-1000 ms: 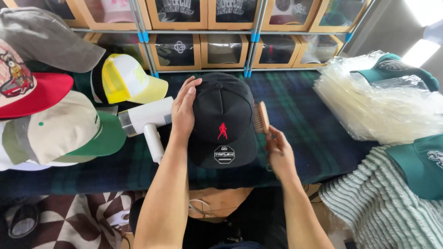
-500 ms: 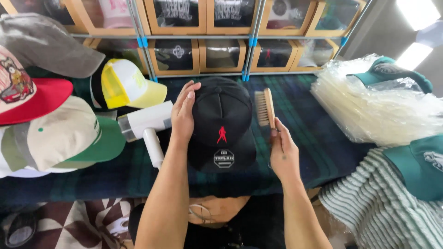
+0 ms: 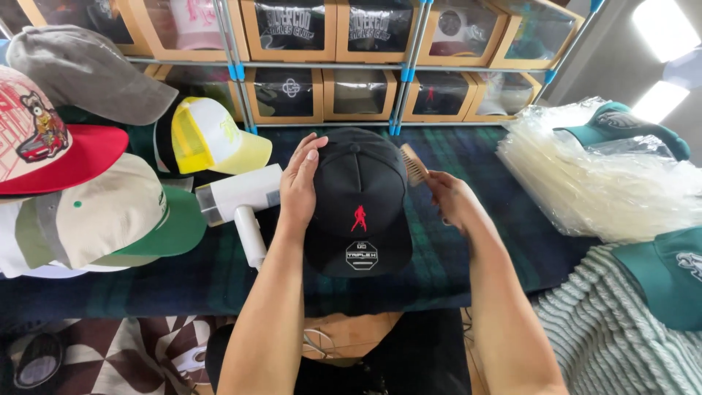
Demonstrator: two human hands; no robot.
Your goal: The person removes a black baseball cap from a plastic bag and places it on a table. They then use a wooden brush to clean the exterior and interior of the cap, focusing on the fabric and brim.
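Note:
A black cap (image 3: 360,196) with a small red figure on its front and a sticker on its brim lies on the dark plaid cloth (image 3: 453,256) at the middle. My left hand (image 3: 300,183) rests flat on the cap's left side, fingers spread over the crown. My right hand (image 3: 447,199) grips a small wooden brush (image 3: 414,164), its bristles against the cap's upper right side.
A white handheld device (image 3: 241,201) lies left of the cap. Several caps are stacked at the left, among them a yellow and white one (image 3: 208,139). A pile of clear plastic bags (image 3: 592,183) and teal caps (image 3: 662,281) sit at the right. Boxed caps fill shelves (image 3: 344,80) behind.
My right hand has carried the brush up along the cap's right side toward the crown. My left hand has stayed on the cap.

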